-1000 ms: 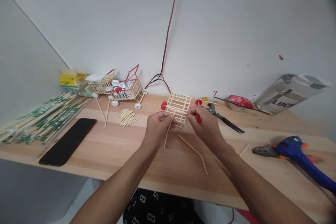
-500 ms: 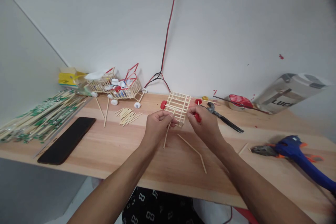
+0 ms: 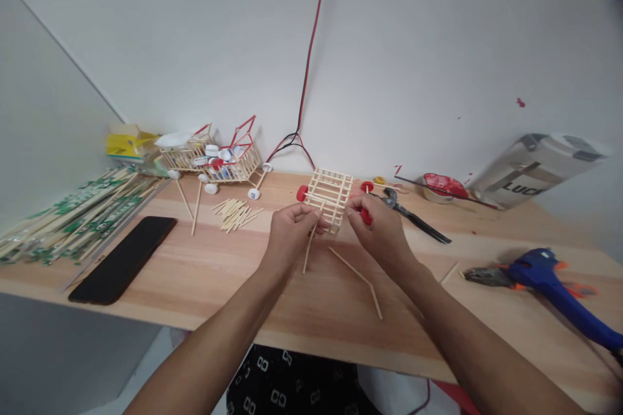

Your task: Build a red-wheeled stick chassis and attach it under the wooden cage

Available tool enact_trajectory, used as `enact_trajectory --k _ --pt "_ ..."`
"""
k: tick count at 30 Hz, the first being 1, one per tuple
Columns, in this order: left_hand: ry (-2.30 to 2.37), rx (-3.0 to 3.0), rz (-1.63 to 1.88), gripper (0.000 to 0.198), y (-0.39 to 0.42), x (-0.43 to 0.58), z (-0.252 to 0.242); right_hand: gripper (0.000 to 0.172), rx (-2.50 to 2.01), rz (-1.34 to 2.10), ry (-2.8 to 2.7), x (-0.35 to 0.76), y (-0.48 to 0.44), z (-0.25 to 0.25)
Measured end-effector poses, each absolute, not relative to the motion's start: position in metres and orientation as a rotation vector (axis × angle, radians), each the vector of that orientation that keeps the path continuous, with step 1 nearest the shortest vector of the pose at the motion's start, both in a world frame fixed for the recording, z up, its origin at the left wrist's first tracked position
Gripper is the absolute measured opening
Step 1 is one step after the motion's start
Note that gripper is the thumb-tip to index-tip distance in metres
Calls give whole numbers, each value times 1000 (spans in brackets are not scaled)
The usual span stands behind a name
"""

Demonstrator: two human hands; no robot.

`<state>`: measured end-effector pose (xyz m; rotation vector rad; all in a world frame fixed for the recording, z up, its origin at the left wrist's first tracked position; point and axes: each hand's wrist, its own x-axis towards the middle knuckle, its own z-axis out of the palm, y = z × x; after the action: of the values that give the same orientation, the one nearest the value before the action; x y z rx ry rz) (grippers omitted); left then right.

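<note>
Head view: a stick frame (image 3: 326, 202) with red wheels (image 3: 302, 193) is held over the middle of the bench (image 3: 214, 272) by the left hand (image 3: 291, 231), fingertips closed on its near left part. The right hand (image 3: 380, 225) is bent in a pinch beside the frame's right edge; whether anything is gripped there cannot be told. A bent stick (image 3: 350, 266) is seen nearer

Both hands (image 3: 291, 228) pinch a stick frame (image 3: 327, 201) near black-handled pliers (image 3: 423, 224).
</note>
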<state>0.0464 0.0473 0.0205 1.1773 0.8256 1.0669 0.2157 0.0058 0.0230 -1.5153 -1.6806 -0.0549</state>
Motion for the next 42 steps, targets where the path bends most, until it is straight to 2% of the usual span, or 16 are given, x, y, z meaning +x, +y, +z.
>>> enact_trajectory --k 42 --pt "810 1173 1045 15 48 45 21 10 -1520 -52 -1670 217 6 21"
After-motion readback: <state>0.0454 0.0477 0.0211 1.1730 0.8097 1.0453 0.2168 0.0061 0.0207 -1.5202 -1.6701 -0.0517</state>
